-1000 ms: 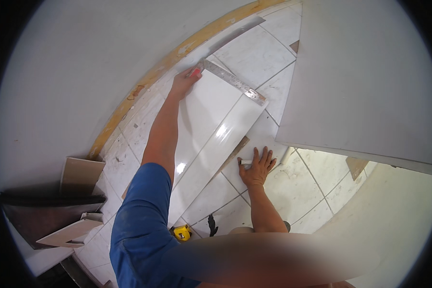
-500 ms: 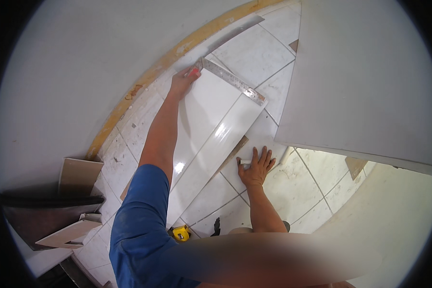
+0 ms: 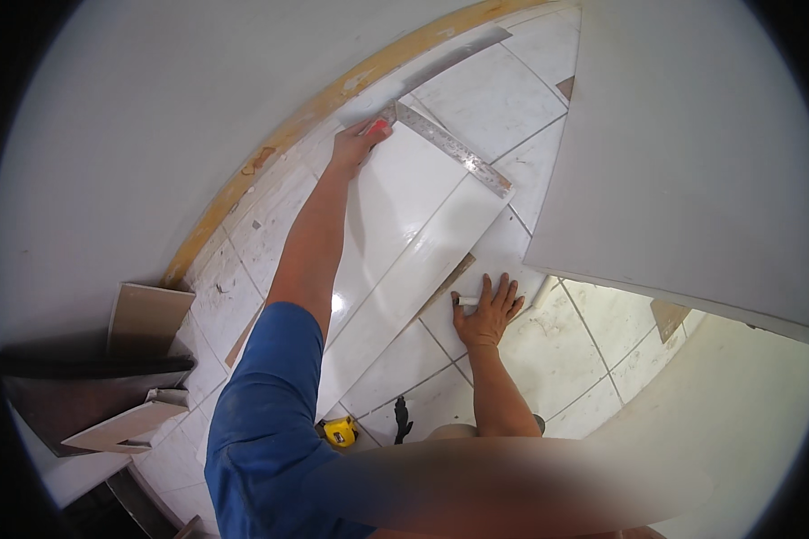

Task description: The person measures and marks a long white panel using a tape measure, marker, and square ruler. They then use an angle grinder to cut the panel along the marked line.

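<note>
My left hand (image 3: 360,144) is closed around the red handle of a metal square (image 3: 454,148). Its long grey blade lies across the far end of a glossy white tile (image 3: 395,189). A straight line runs lengthwise down the tile, setting off a strip (image 3: 422,278) along its right side. To the right, my right hand (image 3: 490,314) presses flat on a white surface with fingers spread. Beside its thumb is a short white stick (image 3: 467,301) with a dark end; I cannot tell whether the thumb pins it.
A yellow tape measure (image 3: 340,432) and a small black object (image 3: 403,419) rest near me on the tiled floor (image 3: 566,350). Tile offcuts (image 3: 148,319) lean at the left. A large pale panel (image 3: 683,180) juts in from the right. A wall with a yellowish bottom band (image 3: 234,198) curves behind.
The whole view has shifted slightly, more of the black object now showing. Both hands keep their places on the square and the white surface.
</note>
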Available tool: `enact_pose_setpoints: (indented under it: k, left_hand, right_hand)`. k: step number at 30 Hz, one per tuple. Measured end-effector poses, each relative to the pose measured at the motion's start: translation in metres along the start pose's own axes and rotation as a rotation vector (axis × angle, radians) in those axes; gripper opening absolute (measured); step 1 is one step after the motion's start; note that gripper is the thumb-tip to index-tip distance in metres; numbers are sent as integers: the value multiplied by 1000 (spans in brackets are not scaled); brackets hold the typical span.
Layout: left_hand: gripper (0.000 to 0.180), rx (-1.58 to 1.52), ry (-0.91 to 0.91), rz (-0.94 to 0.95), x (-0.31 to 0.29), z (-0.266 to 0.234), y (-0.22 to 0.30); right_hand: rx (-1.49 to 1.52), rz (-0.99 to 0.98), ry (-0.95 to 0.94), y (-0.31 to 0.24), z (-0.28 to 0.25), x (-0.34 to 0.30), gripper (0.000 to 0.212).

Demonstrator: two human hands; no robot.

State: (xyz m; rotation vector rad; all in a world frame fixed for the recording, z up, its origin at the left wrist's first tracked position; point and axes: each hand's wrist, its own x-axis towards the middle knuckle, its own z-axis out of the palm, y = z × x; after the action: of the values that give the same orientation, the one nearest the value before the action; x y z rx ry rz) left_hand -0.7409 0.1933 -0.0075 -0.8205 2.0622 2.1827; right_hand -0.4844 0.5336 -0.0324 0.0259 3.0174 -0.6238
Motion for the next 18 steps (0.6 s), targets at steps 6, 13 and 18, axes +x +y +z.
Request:
enact_pose_setpoints:
  k: [6,13,18]
  left_hand:
    - [64,0,4,-4,1,0,2]
    - [65,8,-48,-7,1,0,3]
    - [66,0,-64,8,2,-4,2]
  right_hand:
    - [-4,-15,22,0,3,-1,74]
    - [16,-12,23,0,1,-1,74]
    - [29,-18,32,-1,1,-1,74]
